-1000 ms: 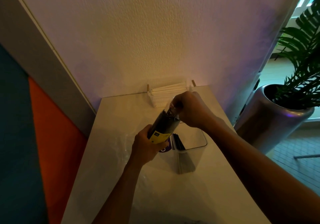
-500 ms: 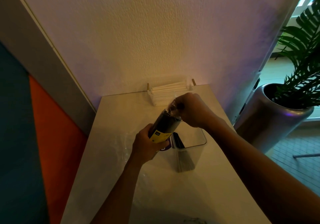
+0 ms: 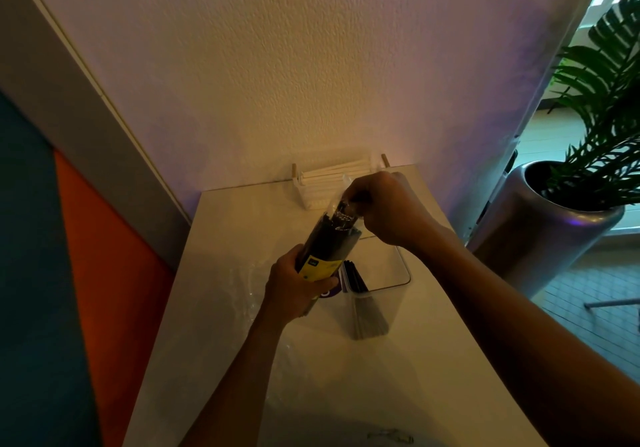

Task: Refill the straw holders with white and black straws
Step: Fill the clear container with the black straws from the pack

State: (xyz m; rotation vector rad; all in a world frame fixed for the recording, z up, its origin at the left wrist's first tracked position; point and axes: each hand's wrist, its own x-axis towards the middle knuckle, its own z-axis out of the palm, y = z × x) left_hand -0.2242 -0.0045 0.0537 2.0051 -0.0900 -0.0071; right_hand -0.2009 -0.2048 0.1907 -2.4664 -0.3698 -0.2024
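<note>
My left hand [image 3: 298,287] grips the pack of black straws [image 3: 332,238] above the clear holder [image 3: 377,284] on the table [image 3: 221,238] while my right hand's [image 3: 384,207] fingers pinch its wrapper top; I fear a sudden tear would scatter straws.

Landmark = clear holder [image 3: 379,285], mid white table [image 3: 221,308]. Its open top is mostly free; black straws [image 3: 355,275] fill only its left edge. Above-left of it, left hand [image 3: 294,290] w/ pack of black straws [image 3: 329,238] blocks approach; right hand [image 3: 384,207] blocks above its far rim. Behind it, white-straw rack [image 3: 329,183] sits vs wall. Left of it, crinkled clear plastic [image 3: 242,294] lies flat. Right of it: narrow bare strip, then table edge & planter [image 3: 540,225].
</note>
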